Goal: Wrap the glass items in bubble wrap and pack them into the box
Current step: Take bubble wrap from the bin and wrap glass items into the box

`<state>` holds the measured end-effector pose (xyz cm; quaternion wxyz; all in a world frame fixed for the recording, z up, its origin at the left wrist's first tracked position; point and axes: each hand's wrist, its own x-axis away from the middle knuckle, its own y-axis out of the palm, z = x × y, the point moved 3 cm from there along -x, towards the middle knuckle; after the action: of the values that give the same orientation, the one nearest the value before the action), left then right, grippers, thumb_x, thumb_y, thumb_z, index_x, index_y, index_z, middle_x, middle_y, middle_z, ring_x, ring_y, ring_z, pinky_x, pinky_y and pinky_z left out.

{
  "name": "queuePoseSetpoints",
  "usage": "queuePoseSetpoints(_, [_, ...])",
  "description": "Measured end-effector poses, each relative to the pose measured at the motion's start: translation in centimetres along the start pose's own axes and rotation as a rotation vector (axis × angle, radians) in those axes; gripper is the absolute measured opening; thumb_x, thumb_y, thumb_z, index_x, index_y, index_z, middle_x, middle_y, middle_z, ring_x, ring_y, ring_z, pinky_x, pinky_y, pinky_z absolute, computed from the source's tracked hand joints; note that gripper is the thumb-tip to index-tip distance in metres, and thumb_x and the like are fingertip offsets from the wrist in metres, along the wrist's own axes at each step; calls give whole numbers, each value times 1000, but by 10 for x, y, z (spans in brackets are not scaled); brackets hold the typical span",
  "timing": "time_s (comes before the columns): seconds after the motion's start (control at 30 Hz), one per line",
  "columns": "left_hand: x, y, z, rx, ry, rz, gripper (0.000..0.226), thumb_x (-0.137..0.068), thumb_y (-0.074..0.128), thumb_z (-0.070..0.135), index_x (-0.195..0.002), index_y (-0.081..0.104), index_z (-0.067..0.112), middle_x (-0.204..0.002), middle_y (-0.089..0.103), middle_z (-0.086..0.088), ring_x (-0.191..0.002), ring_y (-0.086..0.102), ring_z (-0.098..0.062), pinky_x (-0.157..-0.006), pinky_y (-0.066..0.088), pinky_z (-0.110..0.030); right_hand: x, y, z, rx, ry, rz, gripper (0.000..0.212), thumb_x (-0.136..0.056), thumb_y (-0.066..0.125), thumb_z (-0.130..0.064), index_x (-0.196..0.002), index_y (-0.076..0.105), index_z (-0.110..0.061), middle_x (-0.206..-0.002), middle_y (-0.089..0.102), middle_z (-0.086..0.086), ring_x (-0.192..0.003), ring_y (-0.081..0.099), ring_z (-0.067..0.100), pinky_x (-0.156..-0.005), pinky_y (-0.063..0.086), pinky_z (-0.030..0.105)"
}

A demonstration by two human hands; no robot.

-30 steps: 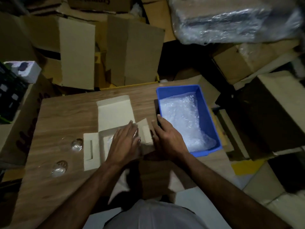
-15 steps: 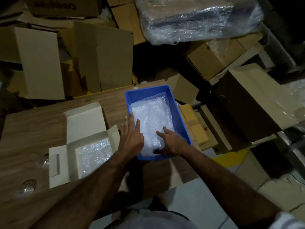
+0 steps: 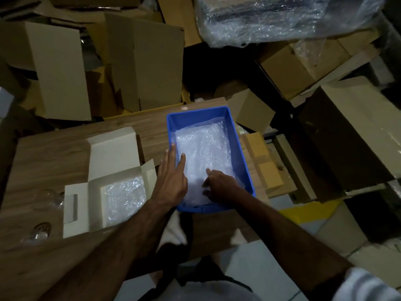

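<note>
A blue tray (image 3: 244, 161) on the wooden table (image 3: 54, 153) holds sheets of bubble wrap (image 3: 204, 146). My left hand (image 3: 171, 179) lies flat over the tray's left rim, its straight fingers touching the wrap. My right hand (image 3: 220, 186) rests on the wrap at the tray's near end, index finger and thumb spread on the sheet. To the left, an open white box (image 3: 112, 148) is lined with bubble wrap (image 3: 124, 195). Two small glass items (image 3: 40, 232) (image 3: 51, 197) sit on the table left of the box, apart from both hands.
Stacked and flattened cardboard boxes (image 3: 152, 61) crowd the space behind the table. More cartons (image 3: 358, 131) stand to the right. A large plastic-wrapped bundle (image 3: 282, 16) lies at the top right. The table's near edge runs close to my body.
Both hands left the white box and moved right onto the bubble wrap in the blue tray. The view swung right with them. In the last half second the hands barely moved.
</note>
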<state>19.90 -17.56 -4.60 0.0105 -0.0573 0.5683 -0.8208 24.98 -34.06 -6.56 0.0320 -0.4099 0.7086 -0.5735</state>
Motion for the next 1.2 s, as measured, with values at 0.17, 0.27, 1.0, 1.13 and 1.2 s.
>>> queuePoseSetpoints(0.17, [0, 0, -1, 17, -3, -14, 75, -90, 39, 18, -161, 14, 14, -165, -24, -11, -154, -19, -28, -126, 0, -50, 3, -7, 0, -37, 4, -2, 32, -94, 66, -29, -124, 70, -20, -161, 33, 14, -142, 40, 31, -109, 44, 45])
queuePoseSetpoints(0.27, [1, -5, 0, 22, 5, -47, 72, -94, 34, 27, -161, 11, 18, -165, -26, -10, -153, -21, -27, -126, -2, -51, 10, -21, -2, -45, -22, 178, 30, -98, 57, -25, -125, 70, -23, -153, 44, 15, -138, 46, 31, -106, 47, 42])
queuePoseSetpoints(1.0, [1, -133, -3, 410, 411, 314, 48, -85, 78, 10, -130, 62, 11, -157, 40, 11, -149, 32, -7, -120, 34, -37, 69, -99, -48, 182, -248, 784, 81, -84, 69, -57, -152, 43, -22, -147, 53, 10, -107, 65, 20, -80, 56, 35])
queuePoseSetpoints(1.13, [24, -150, -18, 359, 420, 364, 62, -83, 73, -6, -140, 55, 9, -153, 49, 2, -146, 38, -13, -115, 41, -45, 60, -104, -64, -102, -274, 830, 70, -79, 74, -21, -145, 51, -22, -126, 68, 3, -109, 66, 24, -85, 56, 35])
queuePoseSetpoints(1.2, [37, -159, -30, 355, 401, 397, 68, -81, 73, -10, -142, 54, 13, -151, 50, 5, -145, 40, -11, -115, 41, -39, 63, -115, -77, -147, -326, 872, 64, -76, 76, -12, -137, 60, -21, -119, 72, -1, -106, 68, 19, -85, 55, 31])
